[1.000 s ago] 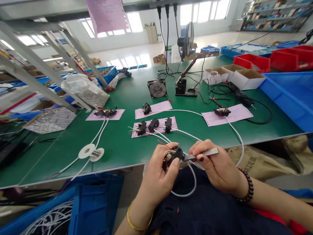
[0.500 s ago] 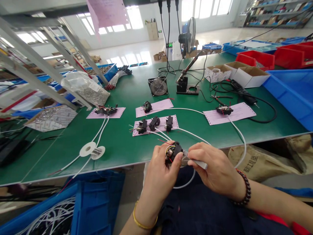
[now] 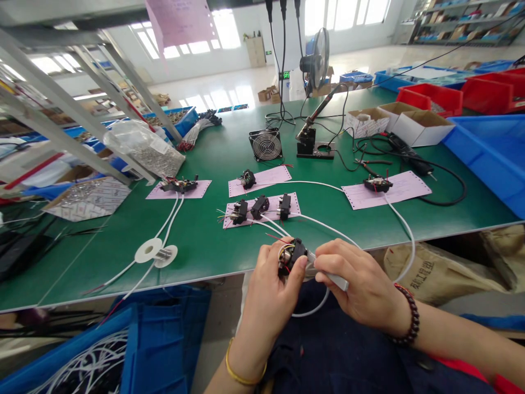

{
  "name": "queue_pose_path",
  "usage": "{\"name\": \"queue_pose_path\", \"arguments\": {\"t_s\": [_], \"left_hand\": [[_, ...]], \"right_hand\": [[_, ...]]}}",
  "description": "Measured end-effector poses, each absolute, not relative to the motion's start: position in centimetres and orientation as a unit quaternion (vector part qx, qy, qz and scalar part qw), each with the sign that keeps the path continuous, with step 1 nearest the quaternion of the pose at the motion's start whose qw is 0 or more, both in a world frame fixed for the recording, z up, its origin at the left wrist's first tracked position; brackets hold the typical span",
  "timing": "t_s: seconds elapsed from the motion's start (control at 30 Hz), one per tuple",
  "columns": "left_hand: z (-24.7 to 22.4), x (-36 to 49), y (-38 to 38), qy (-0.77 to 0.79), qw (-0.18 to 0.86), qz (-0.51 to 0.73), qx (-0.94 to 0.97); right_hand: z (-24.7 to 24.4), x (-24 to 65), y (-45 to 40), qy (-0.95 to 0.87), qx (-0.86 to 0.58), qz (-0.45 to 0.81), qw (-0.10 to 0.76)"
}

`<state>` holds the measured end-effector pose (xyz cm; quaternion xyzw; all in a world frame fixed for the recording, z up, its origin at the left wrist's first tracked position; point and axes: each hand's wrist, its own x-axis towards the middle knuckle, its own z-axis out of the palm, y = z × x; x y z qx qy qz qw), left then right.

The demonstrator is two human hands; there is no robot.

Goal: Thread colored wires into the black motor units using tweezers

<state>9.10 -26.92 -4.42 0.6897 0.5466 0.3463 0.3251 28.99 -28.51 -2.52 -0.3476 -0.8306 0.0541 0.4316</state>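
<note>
Between the thumb and fingers of my left hand (image 3: 274, 284) is a small black wired component (image 3: 296, 251), with yellow and red wires showing. My right hand (image 3: 356, 284) pinches a flat light-grey tool (image 3: 337, 280), its tip against or very close to the component's right side; the exact contact is hidden. A white cable (image 3: 314, 313) loops below both hands. Just beyond them, several similar black components (image 3: 259, 207) rest on a pink paper strip (image 3: 294, 203), white cables running from them toward me.
More wired black parts lie on pink slips left (image 3: 179, 187) and right (image 3: 378, 185). A solder spool (image 3: 165, 256) sits at front left. Behind are a small fan (image 3: 266, 145) and a soldering iron stand (image 3: 315, 149). A blue bin (image 3: 492, 158) stands at right.
Both hands stay nearly in place on the component. The grey tool has shifted very slightly; the whole view moves a few pixels.
</note>
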Motion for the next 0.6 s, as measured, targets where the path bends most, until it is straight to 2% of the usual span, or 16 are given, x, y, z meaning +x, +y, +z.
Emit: {"name": "queue_pose_path", "arguments": {"t_s": [0.1, 0.17, 0.27, 0.33, 0.37, 0.47, 0.53, 0.6], "left_hand": [[-4.6, 9.0, -27.0, 0.545, 0.329, 0.35, 0.687], [-4.7, 8.9, -27.1, 0.529, 0.343, 0.362, 0.687], [-4.8, 8.7, -27.4, 0.451, 0.408, 0.392, 0.69], [-4.9, 8.6, -27.5, 0.391, 0.452, 0.406, 0.691], [-5.0, 8.6, -27.6, 0.373, 0.466, 0.41, 0.69], [-5.3, 8.5, -27.6, 0.381, 0.458, 0.424, 0.682], [-5.4, 8.4, -27.5, 0.409, 0.437, 0.428, 0.677], [-5.4, 8.5, -27.4, 0.428, 0.418, 0.424, 0.679]], "right_hand": [[-2.8, 29.1, -28.5, -0.83, -0.347, 0.058, 0.432], [-3.3, 29.1, -28.1, -0.796, -0.354, 0.128, 0.474], [-4.1, 29.1, -26.7, -0.603, -0.379, 0.451, 0.537], [-4.6, 29.1, -25.7, -0.476, -0.369, 0.616, 0.507], [-4.8, 29.1, -25.3, -0.45, -0.361, 0.654, 0.49], [-5.0, 29.3, -25.3, -0.442, -0.359, 0.642, 0.514], [-4.9, 29.4, -26.1, -0.482, -0.366, 0.56, 0.566], [-4.5, 29.5, -27.2, -0.573, -0.363, 0.427, 0.598]]}}
